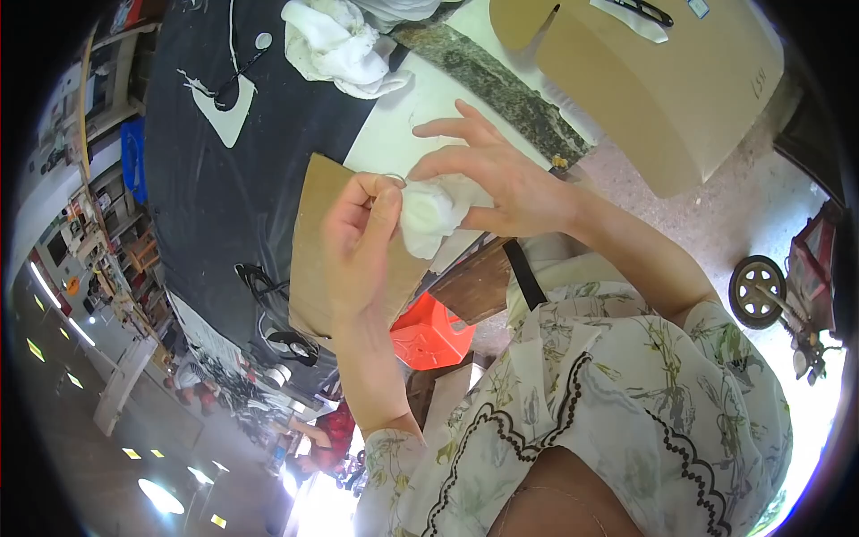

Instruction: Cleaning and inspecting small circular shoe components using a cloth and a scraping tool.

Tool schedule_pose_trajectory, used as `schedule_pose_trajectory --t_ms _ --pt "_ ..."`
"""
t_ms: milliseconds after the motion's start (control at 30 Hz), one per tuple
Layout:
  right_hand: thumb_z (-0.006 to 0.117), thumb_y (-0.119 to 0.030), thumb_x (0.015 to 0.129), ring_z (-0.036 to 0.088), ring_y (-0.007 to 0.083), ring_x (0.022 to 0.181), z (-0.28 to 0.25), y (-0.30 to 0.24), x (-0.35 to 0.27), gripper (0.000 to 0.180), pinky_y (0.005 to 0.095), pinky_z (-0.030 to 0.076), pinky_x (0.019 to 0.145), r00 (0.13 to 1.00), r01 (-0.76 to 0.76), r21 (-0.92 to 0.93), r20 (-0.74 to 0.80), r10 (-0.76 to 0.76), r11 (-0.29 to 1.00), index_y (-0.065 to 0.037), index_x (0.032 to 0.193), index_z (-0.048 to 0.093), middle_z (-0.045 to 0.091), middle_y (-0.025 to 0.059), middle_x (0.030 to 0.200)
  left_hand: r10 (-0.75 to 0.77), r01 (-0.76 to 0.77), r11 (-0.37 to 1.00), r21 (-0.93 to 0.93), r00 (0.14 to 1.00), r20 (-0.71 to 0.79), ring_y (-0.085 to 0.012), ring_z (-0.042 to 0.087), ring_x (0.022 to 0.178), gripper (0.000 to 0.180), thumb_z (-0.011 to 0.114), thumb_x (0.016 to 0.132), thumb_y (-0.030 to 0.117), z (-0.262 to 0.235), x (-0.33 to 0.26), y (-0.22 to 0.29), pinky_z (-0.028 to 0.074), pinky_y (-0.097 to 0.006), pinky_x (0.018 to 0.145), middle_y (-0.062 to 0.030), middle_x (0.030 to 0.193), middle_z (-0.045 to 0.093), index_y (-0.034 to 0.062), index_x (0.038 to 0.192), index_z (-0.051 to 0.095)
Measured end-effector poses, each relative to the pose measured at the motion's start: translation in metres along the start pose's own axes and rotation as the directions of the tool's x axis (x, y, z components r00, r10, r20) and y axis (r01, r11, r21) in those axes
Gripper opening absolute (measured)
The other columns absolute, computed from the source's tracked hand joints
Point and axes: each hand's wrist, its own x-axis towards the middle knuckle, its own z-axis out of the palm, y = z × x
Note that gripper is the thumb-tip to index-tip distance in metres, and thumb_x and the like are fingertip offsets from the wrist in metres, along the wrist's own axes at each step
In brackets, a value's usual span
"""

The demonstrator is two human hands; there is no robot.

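Between my hands hangs a small, crumpled white cloth piece (429,219). My left hand (362,233) is closed, thumb and forefinger pinched at the cloth's left edge. A thin, dark, ring-like bit (395,178) pokes out above that thumb; its kind is too small to make out. Just right of the cloth, my right hand (506,174) has its fingers stretched and spread. Its thumb and palm side come against the cloth's right edge, and no grip shows there. Beneath my hands lie a white surface (380,148) and a brown cardboard sheet (313,242).
White cloths (335,45) lie heaped on the black-covered table (268,161). A red-orange plastic container (429,336) sits below the table edge. At upper right, a knife-like tool (635,18) rests on brown board (653,89). A wheeled object (759,293) stands right. Another person (335,434) is lower left.
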Motion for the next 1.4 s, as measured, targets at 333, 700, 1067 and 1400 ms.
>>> schedule_pose_trajectory --t_ms 333,700,1067,1400 --pt "0.072 -0.006 0.071 0.036 0.0349 0.13 -0.001 0.009 -0.004 0.04 0.0595 0.009 0.109 0.998 0.064 0.061 0.026 -0.065 0.996 -0.013 0.103 0.05 0.059 0.0043 0.115 0.14 -0.105 0.984 0.143 0.956 -0.258 -0.0041 0.045 0.074 0.007 0.058 0.091 0.01 0.023 -0.008 -0.018 0.038 -0.02 0.066 0.003 0.08 0.053 0.0037 0.09 0.056" --pt "0.066 -0.007 0.072 0.013 0.0385 0.14 -0.006 0.005 -0.001 0.044 0.0535 0.007 0.111 0.999 -0.001 0.068 -0.048 0.004 0.998 -0.008 0.113 0.051 0.031 0.0175 0.146 0.73 -0.462 0.598 0.654 0.651 -0.208 -0.0147 0.05 0.068 0.046 0.085 0.06 0.011 0.034 -0.011 -0.05 0.04 -0.025 0.054 -0.0039 0.085 0.052 0.002 0.102 0.067" --pt "0.034 -0.057 0.093 0.019 0.0387 0.138 0.01 -0.017 0.013 0.058 0.0547 0.002 0.11 0.995 0.074 -0.169 0.085 -0.06 0.983 -0.01 0.122 0.051 0.044 0.0095 0.139 0.856 -0.408 0.382 0.829 0.493 -0.152 -0.0207 0.047 0.079 0.048 0.07 0.08 0.025 0.044 0.005 -0.089 0.04 -0.03 0.063 -0.0091 0.098 0.053 -0.0036 0.116 0.055" --pt "0.034 -0.054 0.094 0.017 0.0392 0.138 0.016 -0.017 0.012 0.055 0.0575 0.0 0.108 0.997 0.018 -0.188 0.072 -0.005 0.982 -0.009 0.123 0.045 0.044 0.0115 0.139 0.896 -0.488 0.407 0.772 0.379 -0.233 -0.0248 0.041 0.107 0.058 0.051 0.093 0.037 0.061 0.015 -0.102 0.038 -0.034 0.084 -0.0144 0.121 0.048 -0.0056 0.131 0.038"
